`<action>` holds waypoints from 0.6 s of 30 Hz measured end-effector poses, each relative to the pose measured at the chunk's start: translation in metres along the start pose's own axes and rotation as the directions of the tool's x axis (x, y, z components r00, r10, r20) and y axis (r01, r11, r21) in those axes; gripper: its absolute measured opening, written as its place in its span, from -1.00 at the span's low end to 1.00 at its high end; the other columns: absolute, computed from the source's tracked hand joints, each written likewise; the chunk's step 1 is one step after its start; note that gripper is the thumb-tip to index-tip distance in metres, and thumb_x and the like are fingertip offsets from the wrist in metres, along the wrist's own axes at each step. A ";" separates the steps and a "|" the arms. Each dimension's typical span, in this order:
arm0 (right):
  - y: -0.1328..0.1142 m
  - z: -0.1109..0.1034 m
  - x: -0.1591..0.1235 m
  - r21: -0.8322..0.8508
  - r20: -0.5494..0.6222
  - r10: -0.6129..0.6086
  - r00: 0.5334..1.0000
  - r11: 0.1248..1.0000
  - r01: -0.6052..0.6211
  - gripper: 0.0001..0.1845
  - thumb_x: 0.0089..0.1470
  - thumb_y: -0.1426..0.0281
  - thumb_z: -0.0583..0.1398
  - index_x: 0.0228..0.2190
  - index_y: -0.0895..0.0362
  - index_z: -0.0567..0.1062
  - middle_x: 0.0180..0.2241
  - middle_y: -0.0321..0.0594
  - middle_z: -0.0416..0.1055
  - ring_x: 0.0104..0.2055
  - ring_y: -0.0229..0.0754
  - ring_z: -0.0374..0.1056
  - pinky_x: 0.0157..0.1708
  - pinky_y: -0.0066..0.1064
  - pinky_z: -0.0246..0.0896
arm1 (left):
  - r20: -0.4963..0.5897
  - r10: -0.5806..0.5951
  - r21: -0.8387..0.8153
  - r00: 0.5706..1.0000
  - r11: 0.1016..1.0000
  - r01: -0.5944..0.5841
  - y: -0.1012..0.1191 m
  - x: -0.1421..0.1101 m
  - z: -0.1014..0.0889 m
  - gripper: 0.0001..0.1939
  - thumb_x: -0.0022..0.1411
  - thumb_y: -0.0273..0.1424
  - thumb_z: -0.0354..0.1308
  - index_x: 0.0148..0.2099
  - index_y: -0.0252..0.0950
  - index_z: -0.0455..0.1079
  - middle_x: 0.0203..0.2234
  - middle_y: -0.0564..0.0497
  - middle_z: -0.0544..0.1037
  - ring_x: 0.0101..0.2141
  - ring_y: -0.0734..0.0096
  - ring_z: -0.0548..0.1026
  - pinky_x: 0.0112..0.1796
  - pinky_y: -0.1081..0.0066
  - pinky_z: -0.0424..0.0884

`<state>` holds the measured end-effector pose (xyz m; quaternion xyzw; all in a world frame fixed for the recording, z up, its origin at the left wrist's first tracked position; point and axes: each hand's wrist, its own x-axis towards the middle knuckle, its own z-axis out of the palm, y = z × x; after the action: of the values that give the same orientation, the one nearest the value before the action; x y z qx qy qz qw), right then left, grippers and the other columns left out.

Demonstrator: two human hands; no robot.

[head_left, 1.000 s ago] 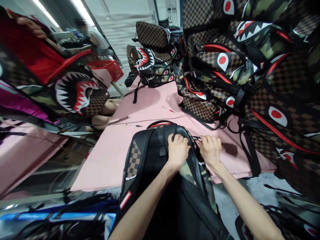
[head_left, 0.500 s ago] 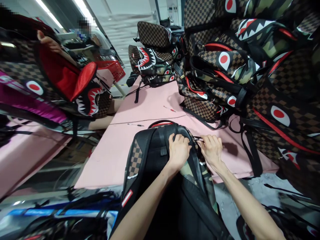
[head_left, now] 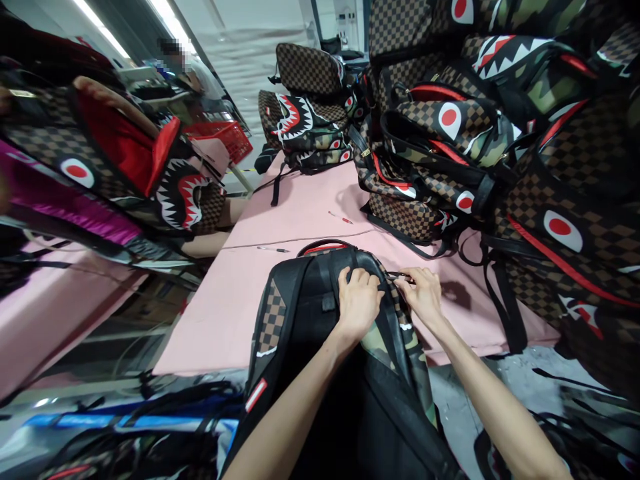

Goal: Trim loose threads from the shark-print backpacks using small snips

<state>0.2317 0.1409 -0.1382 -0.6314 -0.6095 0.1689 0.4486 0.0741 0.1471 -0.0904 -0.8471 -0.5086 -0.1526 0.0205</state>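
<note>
A black backpack (head_left: 305, 277) with checkered and camouflage side panels stands before me, its padded back and straps facing me. My left hand (head_left: 359, 300) is closed over the upper right edge of the bag, its fingers curled around the black strap and rim. Just to the right, my right hand (head_left: 421, 293) pinches a slim dark piece (head_left: 399, 274) against the bag's side edge. Whether that is a zip pull or a small tool I cannot tell. The bag's front is turned away from me.
The bag leans on a pink-covered table (head_left: 210, 327). Pens (head_left: 273, 249) and a thin cord lie on it. Similar backpacks are heaped on the right (head_left: 445, 120) and at the back (head_left: 300, 113). On the left, a co-worker's hand (head_left: 100, 93) holds an open red-lined backpack (head_left: 125, 143).
My right hand has shifted slightly and its fingers have turned at the bag's edge. My left hand keeps its place. The co-worker's red-lined backpack has turned and moved.
</note>
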 end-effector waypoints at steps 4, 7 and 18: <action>0.012 0.010 0.004 0.595 0.225 0.196 0.955 0.748 -0.294 -0.69 -0.19 0.15 0.28 -0.44 0.11 0.47 -0.52 -0.29 0.31 -0.46 -0.21 0.16 -0.39 -0.36 0.06 | -0.001 0.001 -0.014 1.000 1.000 -0.001 -0.001 0.000 0.002 -0.88 0.11 -0.39 0.18 -0.29 -0.31 0.36 -0.33 -0.02 0.47 -0.13 0.25 0.33 0.06 0.11 -0.03; 0.007 0.006 0.007 0.728 0.213 0.169 0.962 0.629 -0.272 -0.56 -0.11 -0.05 0.14 -0.40 0.07 0.40 -0.55 -0.33 0.20 -0.50 -0.26 0.12 -0.44 -0.37 0.10 | 0.013 -0.007 -0.030 1.000 1.000 0.008 -0.003 -0.001 0.006 -0.88 0.10 -0.39 0.19 -0.29 -0.29 0.37 -0.34 -0.01 0.47 -0.13 0.26 0.33 0.06 0.12 -0.03; 0.036 -0.012 -0.013 0.635 0.038 0.365 0.930 0.710 -0.305 -0.71 -0.13 0.24 0.27 -0.34 0.13 0.44 -0.38 -0.27 0.38 -0.33 -0.20 0.27 -0.26 -0.36 0.13 | 0.191 0.171 0.113 0.967 0.974 -0.195 0.009 0.035 -0.011 -0.82 0.25 -0.41 0.00 -0.15 -0.27 0.39 -0.23 -0.09 0.44 -0.16 0.22 0.33 -0.20 0.25 0.21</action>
<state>0.2604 0.1301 -0.1633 -0.5512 -0.3716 0.4128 0.6227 0.0942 0.1705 -0.0693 -0.8976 -0.4368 -0.0390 0.0440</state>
